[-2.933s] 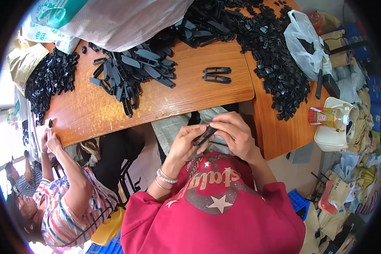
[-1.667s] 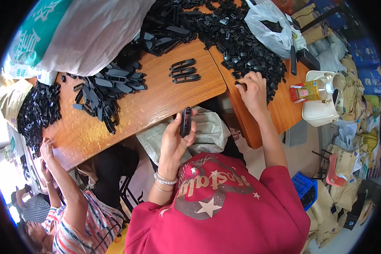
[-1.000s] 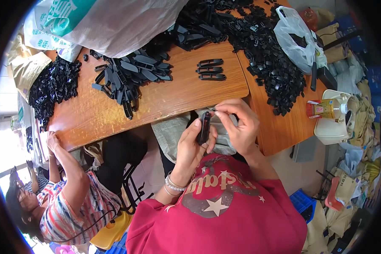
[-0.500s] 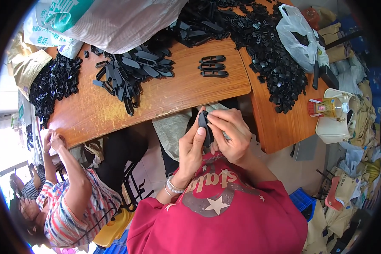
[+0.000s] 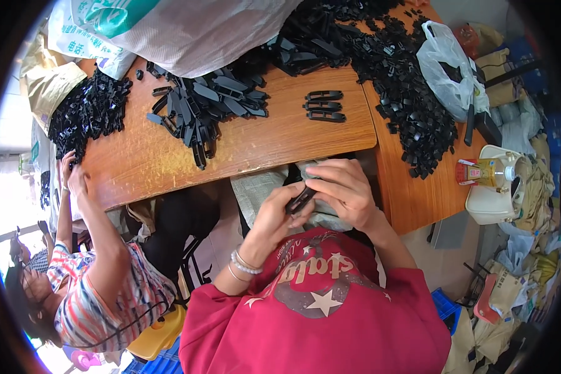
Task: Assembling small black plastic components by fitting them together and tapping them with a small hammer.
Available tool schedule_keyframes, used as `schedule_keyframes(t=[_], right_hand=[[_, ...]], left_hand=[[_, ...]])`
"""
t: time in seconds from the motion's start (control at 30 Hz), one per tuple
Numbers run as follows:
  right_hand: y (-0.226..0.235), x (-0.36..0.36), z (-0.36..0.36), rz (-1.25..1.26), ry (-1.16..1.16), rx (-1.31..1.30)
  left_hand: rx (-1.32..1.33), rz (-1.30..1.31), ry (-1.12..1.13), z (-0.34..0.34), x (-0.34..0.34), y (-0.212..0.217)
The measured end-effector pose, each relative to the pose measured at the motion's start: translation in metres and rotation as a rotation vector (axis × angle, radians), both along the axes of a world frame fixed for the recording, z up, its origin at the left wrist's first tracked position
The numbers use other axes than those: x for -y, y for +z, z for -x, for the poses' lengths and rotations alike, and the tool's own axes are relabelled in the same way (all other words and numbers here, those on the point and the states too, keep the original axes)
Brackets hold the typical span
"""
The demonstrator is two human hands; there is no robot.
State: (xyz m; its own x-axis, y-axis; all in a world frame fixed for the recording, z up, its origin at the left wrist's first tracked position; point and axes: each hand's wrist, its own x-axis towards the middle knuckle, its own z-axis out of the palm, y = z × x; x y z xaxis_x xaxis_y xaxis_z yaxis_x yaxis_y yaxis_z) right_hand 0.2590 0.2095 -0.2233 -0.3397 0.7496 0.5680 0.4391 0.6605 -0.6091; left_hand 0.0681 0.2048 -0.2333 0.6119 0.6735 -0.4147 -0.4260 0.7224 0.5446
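Above my lap, in front of the table edge, my left hand (image 5: 273,210) is closed around a long black plastic part (image 5: 300,201) with an open slot in it. My right hand (image 5: 346,193) has its fingers bent and pinching at the upper end of the same part. Whether those fingers also hold a smaller piece is hidden. Three similar black parts (image 5: 325,106) lie in a stacked row on the table beyond my hands. A larger heap of long black parts (image 5: 196,106) spreads to the left of them.
Small black pieces (image 5: 411,106) are heaped on the right-hand table, beside a clear plastic bag (image 5: 445,68). A white sack (image 5: 199,31) covers the far side. A bottle (image 5: 486,172) is at the right. At left, a co-worker (image 5: 106,293) reaches to another black pile (image 5: 93,103).
The black part has tilted from near upright to a slant, lower between my hands. My right fingers have shifted above its end. The co-worker's hands have moved up to the left pile.
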Motion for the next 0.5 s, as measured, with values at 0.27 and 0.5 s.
schedule_keyframes(t=[0.27, 0.5], right_hand=[[-0.055, -0.062, -0.033, 0.061, -0.466, 0.227], [-0.058, -0.074, -0.037, -0.02, -0.586, 0.171]], left_hand=[[-1.798, -1.538, 0.333, 0.051, -0.115, -0.022], [-1.674, -1.858, 0.238, 0.063, -0.127, -0.028]])
